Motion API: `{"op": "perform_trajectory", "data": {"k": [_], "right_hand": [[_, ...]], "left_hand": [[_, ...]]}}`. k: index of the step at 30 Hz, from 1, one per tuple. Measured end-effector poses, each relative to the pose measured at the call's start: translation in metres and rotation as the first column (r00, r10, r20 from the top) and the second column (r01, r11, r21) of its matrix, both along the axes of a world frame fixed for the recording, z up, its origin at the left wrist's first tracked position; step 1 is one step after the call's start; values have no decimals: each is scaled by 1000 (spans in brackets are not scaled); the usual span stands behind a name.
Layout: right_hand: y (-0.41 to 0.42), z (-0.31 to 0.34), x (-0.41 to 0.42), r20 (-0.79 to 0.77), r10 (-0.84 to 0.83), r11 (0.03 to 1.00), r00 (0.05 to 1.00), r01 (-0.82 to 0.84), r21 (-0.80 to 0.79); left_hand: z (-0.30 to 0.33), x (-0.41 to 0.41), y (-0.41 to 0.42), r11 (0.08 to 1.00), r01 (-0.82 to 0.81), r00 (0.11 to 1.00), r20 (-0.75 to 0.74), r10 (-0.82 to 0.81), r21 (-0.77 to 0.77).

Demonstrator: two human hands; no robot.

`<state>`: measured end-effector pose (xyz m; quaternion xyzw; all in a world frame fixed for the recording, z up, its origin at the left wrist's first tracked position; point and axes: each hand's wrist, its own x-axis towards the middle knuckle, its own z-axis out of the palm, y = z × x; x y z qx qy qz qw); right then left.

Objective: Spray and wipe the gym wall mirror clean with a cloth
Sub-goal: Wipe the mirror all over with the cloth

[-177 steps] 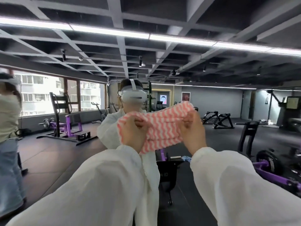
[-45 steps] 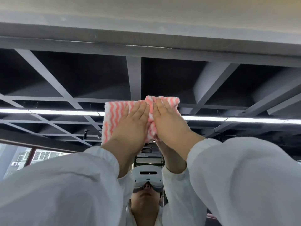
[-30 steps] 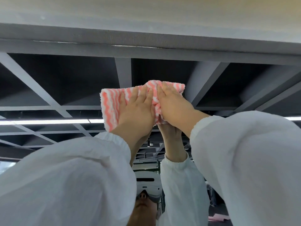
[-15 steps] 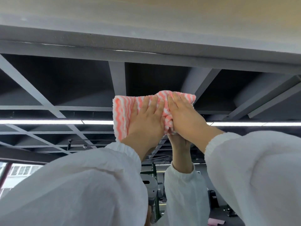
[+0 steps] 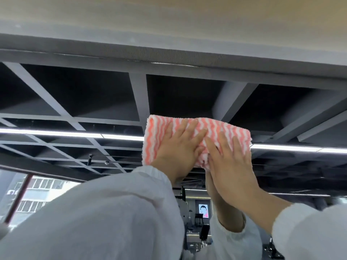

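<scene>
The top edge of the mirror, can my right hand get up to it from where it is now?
Probably yes, with a stretch. The right hand lies flat on the cloth, below the mirror's top edge. Only bare glass lies between them, nothing blocking. Whether the arm has enough stretch left, I cannot tell.

The cloth (image 5: 197, 128) has wavy stripes in coral pink and white. The sleeves (image 5: 112, 212) are white. In the mirror (image 5: 84, 94) the ceiling grid is dark grey and nearly black, with white light strips (image 5: 71, 133). The wall band (image 5: 169, 21) above is beige.
</scene>
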<state>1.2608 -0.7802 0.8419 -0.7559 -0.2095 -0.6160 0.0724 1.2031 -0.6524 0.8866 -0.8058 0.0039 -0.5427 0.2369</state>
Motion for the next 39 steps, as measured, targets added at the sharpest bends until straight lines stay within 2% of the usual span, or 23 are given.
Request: {"op": "perform_trajectory", "data": {"k": [4,12,17,22,26,28,31,32,36,39], "right_hand": [[0,14,2,-102,73,997,992,-75,-20],[31,68,-3,11,149,985,989,-147,-86],[52,109,-24,-37,144,979,989,-148,-142],[81,148,-45,-93,192,971,977,-203,-124],[112,178,-57,-63,183,976,981,-189,-109],[122,188,-65,-41,168,977,985,-172,-123],[138,204,-79,-42,175,974,984,-179,-140],[145,208,-83,-36,176,973,984,-179,-143],[178,216,-93,-62,284,947,957,-290,-140],[191,212,-97,-4,291,943,957,-288,-165]], "left_hand": [[6,-5,9,999,-43,999,-8,44,31],[40,-22,47,994,-111,993,47,110,9],[73,-35,74,998,-62,995,72,64,-27],[109,-50,107,999,-36,993,113,39,-29],[135,-59,129,998,-20,988,154,28,-53],[145,-63,141,996,-46,965,255,64,-75],[154,-71,161,985,-163,859,484,167,-50],[155,-73,166,976,-208,830,516,213,-68],[155,-83,175,925,-315,779,500,379,-212],[152,-79,170,891,-392,794,404,454,-230]]}}
